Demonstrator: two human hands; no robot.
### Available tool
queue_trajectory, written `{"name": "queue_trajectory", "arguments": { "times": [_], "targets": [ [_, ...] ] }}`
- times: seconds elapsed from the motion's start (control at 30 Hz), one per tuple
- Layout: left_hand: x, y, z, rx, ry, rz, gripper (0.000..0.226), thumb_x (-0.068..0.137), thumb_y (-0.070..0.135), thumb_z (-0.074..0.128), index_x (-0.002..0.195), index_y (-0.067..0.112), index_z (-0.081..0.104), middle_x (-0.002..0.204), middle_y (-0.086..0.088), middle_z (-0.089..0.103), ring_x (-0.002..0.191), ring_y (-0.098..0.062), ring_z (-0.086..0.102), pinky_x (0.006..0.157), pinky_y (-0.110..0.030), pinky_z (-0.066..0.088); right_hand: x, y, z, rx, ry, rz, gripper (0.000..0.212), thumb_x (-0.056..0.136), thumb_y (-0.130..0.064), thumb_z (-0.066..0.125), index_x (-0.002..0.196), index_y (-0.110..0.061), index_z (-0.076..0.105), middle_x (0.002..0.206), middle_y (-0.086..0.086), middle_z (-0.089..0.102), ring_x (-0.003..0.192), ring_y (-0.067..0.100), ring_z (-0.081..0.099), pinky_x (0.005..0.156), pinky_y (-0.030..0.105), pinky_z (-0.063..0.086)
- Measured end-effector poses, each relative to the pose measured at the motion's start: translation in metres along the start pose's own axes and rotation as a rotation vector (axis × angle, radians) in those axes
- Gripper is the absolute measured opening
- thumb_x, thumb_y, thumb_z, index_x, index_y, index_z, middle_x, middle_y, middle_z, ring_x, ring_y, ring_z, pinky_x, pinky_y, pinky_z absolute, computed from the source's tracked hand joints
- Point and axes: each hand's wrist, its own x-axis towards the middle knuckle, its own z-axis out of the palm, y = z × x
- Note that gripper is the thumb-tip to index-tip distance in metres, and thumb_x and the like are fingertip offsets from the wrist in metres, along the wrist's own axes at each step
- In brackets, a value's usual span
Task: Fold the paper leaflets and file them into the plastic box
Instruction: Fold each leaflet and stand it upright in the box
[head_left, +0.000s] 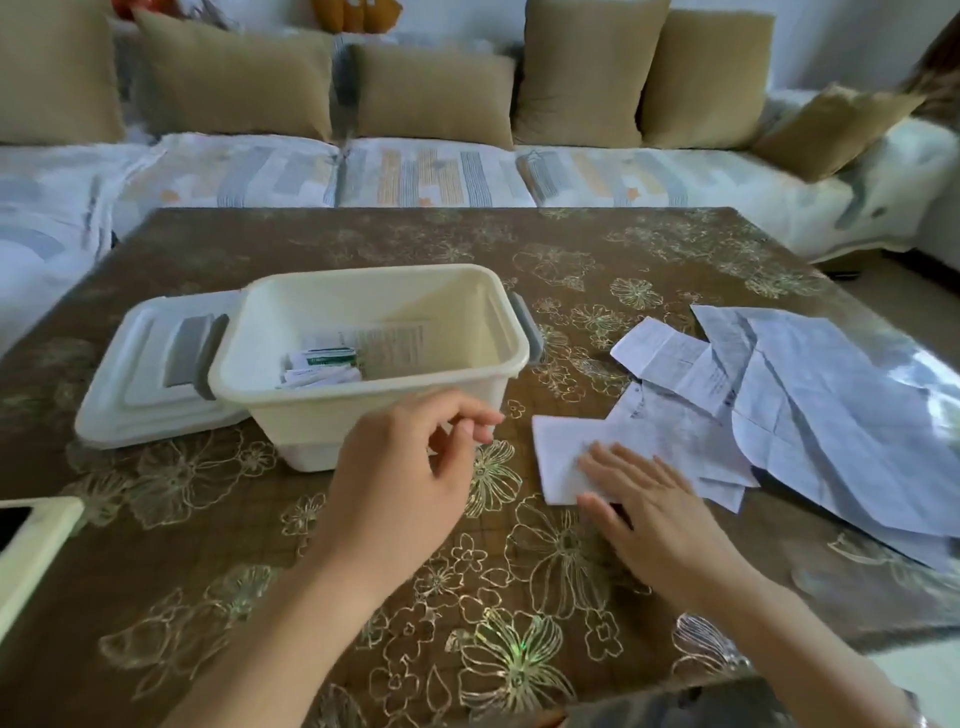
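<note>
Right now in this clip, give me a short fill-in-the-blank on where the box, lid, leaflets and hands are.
1. The lid lies on the table to the ___ of the plastic box.
2. The right hand presses flat on a ___ leaflet.
3. The left hand holds ___.
4. The unfolded leaflets lie to the ___ of the box.

Missing words: left; folded; nothing; right

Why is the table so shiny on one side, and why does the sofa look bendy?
Head view: window light glares off the table beside the papers; the wide lens curves the sofa; the right hand is slightly blurred.
</note>
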Motion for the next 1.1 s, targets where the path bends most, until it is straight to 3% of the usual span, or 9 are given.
{"name": "queue_trajectory", "arguments": {
  "times": [0.23,0.33,0.43,0.53,0.63,0.8,0.93,1.0,1.1],
  "targets": [
    [-0.044,-0.035,0.009,0.159,-0.089,-0.125,0.019,0.088,0.014,0.067,0.095,0.031,0.073,0.085,0.022,0.066,0.074,0.009,0.058,0.061,-0.006,0.041,-0.028,-0.063,0.02,0.348,0.036,-0.425,0.036,0.098,-0.035,0.043,0.132,-0.033,0.056,0.142,-0.022,0.045,0.136,-0.01,0.029,0.116,0.021,0.024],
    [-0.062,-0.045,0.01,0.158,-0.157,-0.157,0.017,0.088,0.019,0.068,0.096,0.033,0.072,0.088,0.023,0.066,0.081,0.008,0.059,0.063,-0.007,0.044,-0.027,-0.067,0.021,0.48,0.17,-0.285,0.037,0.092,-0.009,0.055,0.12,-0.032,0.063,0.132,-0.025,0.053,0.127,-0.013,0.039,0.107,0.019,0.037],
    [-0.073,-0.049,0.013,0.157,-0.213,-0.19,0.017,0.089,0.02,0.067,0.099,0.033,0.073,0.089,0.024,0.065,0.086,0.009,0.058,0.067,-0.007,0.044,-0.02,-0.064,0.005,0.292,0.298,0.017,0.03,0.09,-0.023,0.063,0.118,-0.031,0.061,0.121,-0.016,0.055,0.116,0.006,0.047,0.086,0.021,0.043],
    [-0.08,-0.049,0.015,0.174,-0.188,-0.177,0.017,0.089,0.021,0.067,0.1,0.033,0.073,0.09,0.024,0.064,0.089,0.013,0.055,0.068,-0.004,0.044,-0.01,-0.063,-0.008,0.097,0.072,0.291,0.066,0.078,-0.059,0.066,0.132,-0.029,0.044,0.126,-0.006,0.049,0.118,0.015,0.044,0.089,0.03,0.043],
    [-0.085,-0.05,0.017,0.178,-0.17,-0.159,0.019,0.089,0.02,0.067,0.102,0.033,0.073,0.094,0.024,0.065,0.092,0.011,0.056,0.071,-0.004,0.045,0.001,-0.064,-0.015,0.188,-0.074,0.35,0.079,0.07,-0.06,0.073,0.131,-0.023,0.042,0.117,-0.005,0.055,0.109,0.015,0.052,0.088,0.035,0.048],
    [-0.092,-0.052,0.014,0.124,-0.144,-0.147,0.021,0.089,0.018,0.066,0.104,0.032,0.073,0.099,0.023,0.066,0.091,0.007,0.061,0.077,-0.013,0.051,0.002,-0.066,-0.017,0.301,-0.11,0.315,0.036,0.074,-0.046,0.077,0.094,-0.022,0.058,0.09,-0.007,0.06,0.077,0.01,0.057,0.065,0.03,0.049],
    [-0.096,-0.051,0.007,0.045,-0.092,-0.169,0.025,0.088,0.012,0.067,0.108,0.027,0.071,0.102,0.018,0.066,0.092,0.006,0.062,0.079,-0.015,0.053,-0.004,-0.075,-0.015,0.581,-0.009,0.264,0.011,0.083,-0.029,0.072,0.087,-0.023,0.063,0.08,-0.007,0.068,0.046,0.005,0.056,0.042,0.022,0.041],
    [-0.095,-0.048,0.001,0.027,-0.018,-0.168,0.033,0.087,0.013,0.069,0.117,0.024,0.065,0.107,0.012,0.066,0.091,0.006,0.062,0.075,-0.011,0.053,-0.007,-0.089,-0.016,0.744,0.142,0.19,0.016,0.084,-0.021,0.072,0.076,-0.019,0.059,0.071,-0.008,0.066,0.038,0.002,0.048,0.037,0.017,0.035],
    [-0.092,-0.041,-0.012,-0.051,0.189,-0.113,0.054,0.082,0.017,0.073,0.131,0.021,0.052,0.112,0.0,0.065,0.09,-0.006,0.066,0.076,-0.017,0.054,-0.015,-0.116,-0.027,0.827,0.544,-0.208,0.02,0.078,-0.005,0.075,0.072,-0.011,0.057,0.078,-0.013,0.068,0.063,-0.001,0.06,0.053,0.013,0.043]
  ]
}}
